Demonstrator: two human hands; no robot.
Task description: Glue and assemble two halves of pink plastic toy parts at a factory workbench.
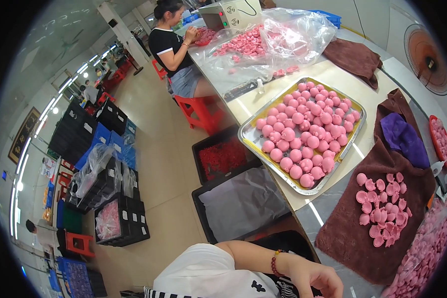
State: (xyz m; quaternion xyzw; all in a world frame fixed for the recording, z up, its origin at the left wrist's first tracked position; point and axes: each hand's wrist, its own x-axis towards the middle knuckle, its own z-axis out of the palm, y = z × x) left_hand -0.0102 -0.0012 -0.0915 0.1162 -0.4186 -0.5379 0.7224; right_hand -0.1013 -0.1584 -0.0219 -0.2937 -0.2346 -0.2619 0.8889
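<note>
My left hand (317, 277) is at the bottom edge, a beaded bracelet on its wrist. Its fingers curl downward, closed, and the picture's edge cuts off their tips. A sliver of pink shows under them, too little to name. My right hand is out of view. Up and to the right of the left hand, a brown cloth (345, 238) carries a loose pile of pink plastic half shells (382, 213). Beyond it stands a metal tray (303, 191) filled with round pink balls (308, 130), some with small nubs.
Clear bags of pink pieces (419, 253) lie at the right. A purple cloth (402, 136) rests on the brown one. Black crates (241, 201) stand beside the table. Across it, a co-worker (171, 49) sits on a red stool (198, 111), near a machine (233, 15).
</note>
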